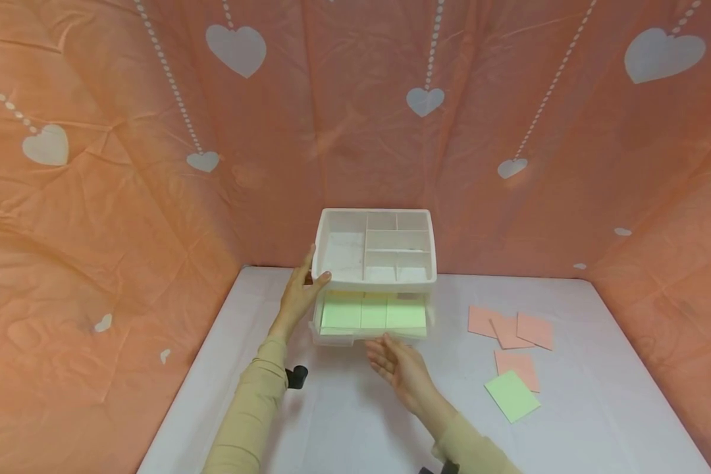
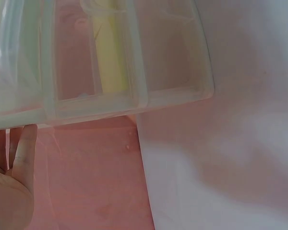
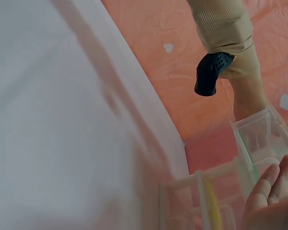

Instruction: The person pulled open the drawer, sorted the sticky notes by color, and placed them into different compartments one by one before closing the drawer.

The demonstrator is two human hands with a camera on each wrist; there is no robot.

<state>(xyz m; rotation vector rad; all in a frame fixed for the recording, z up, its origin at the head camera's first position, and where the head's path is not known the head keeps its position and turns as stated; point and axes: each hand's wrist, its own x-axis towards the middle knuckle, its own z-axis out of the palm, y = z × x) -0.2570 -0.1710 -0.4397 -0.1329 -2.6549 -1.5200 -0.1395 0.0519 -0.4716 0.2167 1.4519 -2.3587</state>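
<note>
A white plastic drawer organizer (image 1: 374,283) with a compartmented top stands against the back curtain in the head view. Its clear upper drawer (image 1: 332,340) sticks out at the front, and pale green paper squares (image 1: 340,311) lie inside. My left hand (image 1: 298,294) rests on the organizer's left side, thumb at the top front corner. Straight fingers (image 2: 25,153) touch that side in the left wrist view. My right hand (image 1: 404,372) is at the drawer's front edge, fingers extended and lightly bent; whether they touch it I cannot tell. Fingertips (image 3: 271,173) show before the clear front in the right wrist view.
Several pink paper squares (image 1: 517,368) lie on the white tabletop (image 1: 343,421) at the right. One green square (image 1: 512,395) overlaps a pink one. Orange-pink curtains (image 1: 355,151) with white hearts enclose the table. A black wrist camera (image 1: 297,377) sits on the left sleeve.
</note>
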